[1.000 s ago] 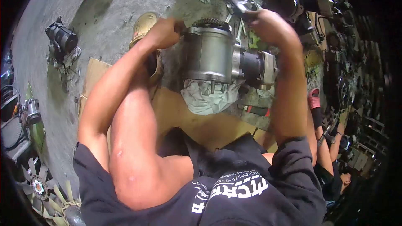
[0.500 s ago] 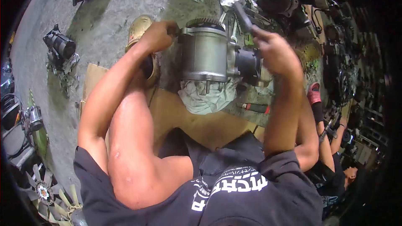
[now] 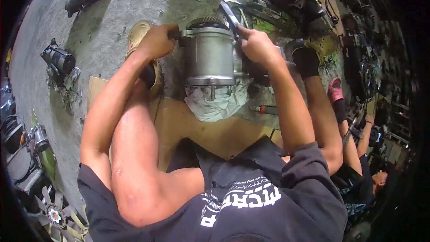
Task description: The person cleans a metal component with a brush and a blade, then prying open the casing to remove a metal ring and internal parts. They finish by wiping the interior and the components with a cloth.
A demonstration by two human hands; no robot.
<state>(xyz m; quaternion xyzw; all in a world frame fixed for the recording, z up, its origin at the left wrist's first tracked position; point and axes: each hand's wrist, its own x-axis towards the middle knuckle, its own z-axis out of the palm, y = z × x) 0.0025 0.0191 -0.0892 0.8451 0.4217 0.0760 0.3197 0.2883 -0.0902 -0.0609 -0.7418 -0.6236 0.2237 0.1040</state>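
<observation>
"What colour is the drum (image 3: 209, 58)?"
"Silvery grey, and the bar (image 3: 230, 13) is grey too."
"The rag (image 3: 217, 103)?"
"Off-white, shaded grey. The cardboard (image 3: 197, 123) is tan-brown."
"And the floor (image 3: 134, 0)?"
"Mottled grey, darker in patches."
"The shirt (image 3: 291, 210)?"
"Black, printed with white lettering."
"Footwear?"
"One clog (image 3: 138, 36) is tan, the other clog (image 3: 326, 47) yellowish. That shoe (image 3: 335, 90) is pinkish red, its sock (image 3: 340, 108) black"

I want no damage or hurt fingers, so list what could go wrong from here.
The tool in the right hand may slip and nick the teeth of the gear beside it. The left hand is close to the housing, so its fingers could get knocked. The crumpled cloth at the housing's near end might let it shift under force.
</observation>
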